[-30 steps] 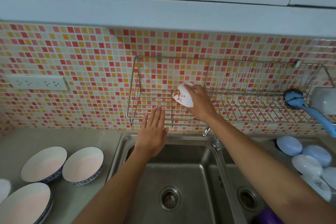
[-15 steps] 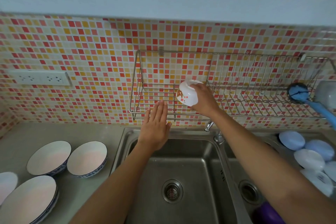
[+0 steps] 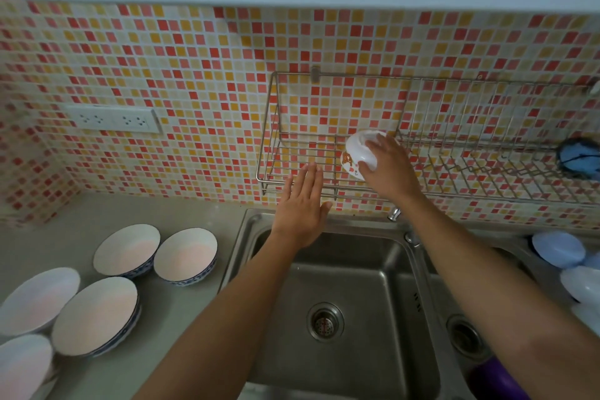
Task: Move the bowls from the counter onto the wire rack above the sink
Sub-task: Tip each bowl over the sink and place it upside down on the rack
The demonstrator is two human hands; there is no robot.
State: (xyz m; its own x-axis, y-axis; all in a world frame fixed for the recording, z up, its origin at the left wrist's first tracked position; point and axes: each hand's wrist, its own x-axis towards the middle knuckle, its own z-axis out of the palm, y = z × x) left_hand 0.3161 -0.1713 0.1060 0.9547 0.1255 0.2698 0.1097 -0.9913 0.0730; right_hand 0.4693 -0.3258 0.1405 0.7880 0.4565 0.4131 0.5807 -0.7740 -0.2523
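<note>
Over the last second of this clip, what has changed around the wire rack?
The right hand has kept its grip on the small white bowl and lowered it, upturned, closer to the wire rack floor. The left hand still hovers open below the rack's front edge. The bowls on the counter are unmoved.

The wire rack [image 3: 422, 153] and sink [image 3: 350, 344] are bright metal, the small bowl [image 3: 358, 153] and counter bowls [image 3: 185, 255] glossy ceramic, the counter [image 3: 107, 214] matt grey.

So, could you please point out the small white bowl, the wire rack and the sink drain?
small white bowl [image 3: 358, 153], head view, its outer wall.
wire rack [image 3: 293, 157], head view, bare floor wires.
sink drain [image 3: 324, 323], head view, strainer centre.
</note>
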